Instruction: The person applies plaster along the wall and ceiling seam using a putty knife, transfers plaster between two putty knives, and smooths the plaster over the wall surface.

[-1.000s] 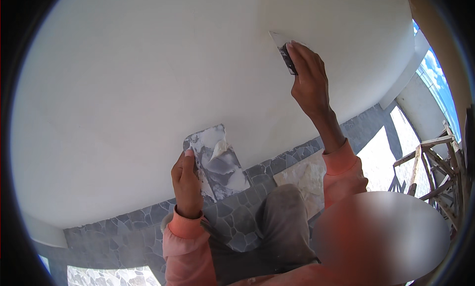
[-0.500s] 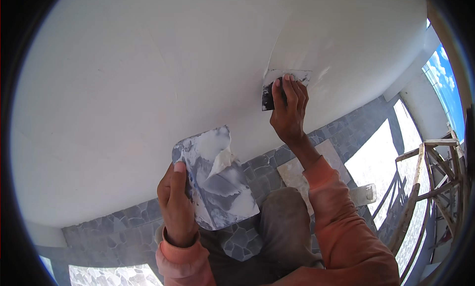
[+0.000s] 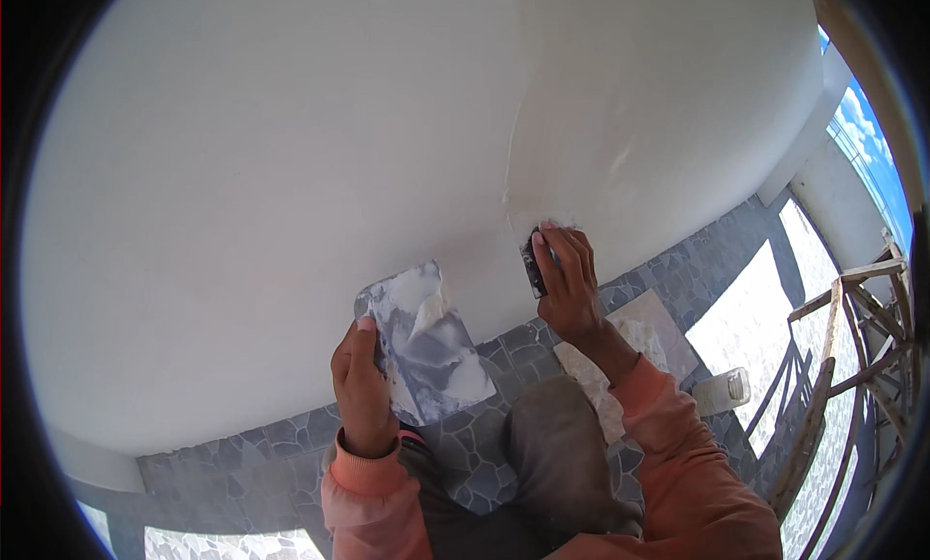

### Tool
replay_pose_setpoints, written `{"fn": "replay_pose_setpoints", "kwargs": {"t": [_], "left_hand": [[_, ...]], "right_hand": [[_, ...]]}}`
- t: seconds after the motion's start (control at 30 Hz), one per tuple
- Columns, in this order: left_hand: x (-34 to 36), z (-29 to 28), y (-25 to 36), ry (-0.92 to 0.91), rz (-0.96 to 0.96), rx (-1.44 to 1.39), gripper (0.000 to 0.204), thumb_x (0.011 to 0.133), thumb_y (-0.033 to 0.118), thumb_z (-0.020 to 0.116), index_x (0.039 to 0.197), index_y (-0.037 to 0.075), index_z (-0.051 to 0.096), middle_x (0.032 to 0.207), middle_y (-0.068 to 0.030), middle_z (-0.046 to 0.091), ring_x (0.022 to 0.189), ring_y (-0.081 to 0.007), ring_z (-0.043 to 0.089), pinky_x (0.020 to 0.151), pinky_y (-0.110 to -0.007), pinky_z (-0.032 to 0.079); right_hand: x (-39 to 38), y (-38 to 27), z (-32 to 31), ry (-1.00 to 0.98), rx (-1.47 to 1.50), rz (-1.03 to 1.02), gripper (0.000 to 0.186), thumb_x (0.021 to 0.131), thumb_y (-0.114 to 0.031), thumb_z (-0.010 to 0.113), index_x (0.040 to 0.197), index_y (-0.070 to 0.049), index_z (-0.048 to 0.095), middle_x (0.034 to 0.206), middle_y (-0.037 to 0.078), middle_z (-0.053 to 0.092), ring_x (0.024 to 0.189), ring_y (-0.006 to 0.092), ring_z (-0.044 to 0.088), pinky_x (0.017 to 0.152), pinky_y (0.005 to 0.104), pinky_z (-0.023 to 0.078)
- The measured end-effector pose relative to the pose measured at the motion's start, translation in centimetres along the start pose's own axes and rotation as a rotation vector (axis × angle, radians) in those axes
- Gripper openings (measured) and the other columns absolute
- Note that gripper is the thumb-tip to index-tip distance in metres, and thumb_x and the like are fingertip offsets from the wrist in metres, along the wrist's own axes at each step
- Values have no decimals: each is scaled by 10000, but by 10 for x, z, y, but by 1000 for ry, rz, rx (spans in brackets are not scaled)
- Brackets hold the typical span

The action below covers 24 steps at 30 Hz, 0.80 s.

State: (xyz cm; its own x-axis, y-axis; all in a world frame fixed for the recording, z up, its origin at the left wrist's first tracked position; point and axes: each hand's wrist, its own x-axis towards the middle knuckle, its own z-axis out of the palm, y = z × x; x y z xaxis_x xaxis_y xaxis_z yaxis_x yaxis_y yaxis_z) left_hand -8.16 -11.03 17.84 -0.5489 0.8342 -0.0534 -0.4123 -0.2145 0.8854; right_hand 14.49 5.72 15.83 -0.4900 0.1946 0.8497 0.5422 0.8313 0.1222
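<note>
Gripping smeared plate (image 3: pixel 441 352) by edge, our left hand (image 3: pixel 365 386) keeps white paste (image 3: pixel 429 314) near wall (image 3: pixel 281 172), likely for easy reach; right hand (image 3: pixel 573 294) clasps dark-handled scraper (image 3: pixel 534 265), seemingly pressed against wall.

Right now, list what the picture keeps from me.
Head view:
- Most of the scraper's handle: hidden by the right grip.
- The left grip's fingertips, thumb aside: hidden by the smeared board.
- The wooden frame's far side: cut off by the picture's dark right edge.
- The clear container's contents: too small.
</note>
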Motion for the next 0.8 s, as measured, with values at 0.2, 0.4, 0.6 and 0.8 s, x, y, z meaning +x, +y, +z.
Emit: {"fn": "replay_pose_setpoints", "kwargs": {"t": [0.2, 0.4, 0.6, 0.8], "left_hand": [[-2, 3, 4, 1, -40, -28, 325, 1046, 208, 492, 758, 72, 556, 691, 79, 454, 626, -37, 362, 565, -249, 298], [-3, 8, 4, 53, -34, -9, 342, 1044, 218, 503, 730, 84, 523, 677, 89, 432, 625, -34, 348, 566, -246, 287], [0, -1, 0, 19, -22, -61, 324, 1048, 201, 497, 765, 60, 567, 701, 78, 476, 640, -35, 386, 587, -240, 315], [-4, 11, 4, 42, -76, -118, 293, 1048, 187, 493, 830, 34, 617, 760, 40, 576, 676, -48, 491, 618, -234, 392]], "right_hand": [[150, 41, -43, 244, -213, -207, 512, 820, 116, 578, 1322, 14, 570, 1290, 155, 543, 1122, 307, 580, 967, 475, 450], [139, 48, -16, 180, -275, -212, 485, 846, 87, 590, 1324, 4, 581, 1282, 156, 559, 1133, 309, 575, 971, 476, 459], [51, 30, 31, 79, -263, -166, 435, 891, 20, 583, 1326, 5, 584, 1349, 183, 528, 1236, 331, 535, 1019, 542, 443], [-44, 18, 75, -16, -208, -124, 435, 907, -33, 595, 1341, -7, 571, 1398, 184, 477, 1268, 329, 520, 1051, 572, 419]]}}
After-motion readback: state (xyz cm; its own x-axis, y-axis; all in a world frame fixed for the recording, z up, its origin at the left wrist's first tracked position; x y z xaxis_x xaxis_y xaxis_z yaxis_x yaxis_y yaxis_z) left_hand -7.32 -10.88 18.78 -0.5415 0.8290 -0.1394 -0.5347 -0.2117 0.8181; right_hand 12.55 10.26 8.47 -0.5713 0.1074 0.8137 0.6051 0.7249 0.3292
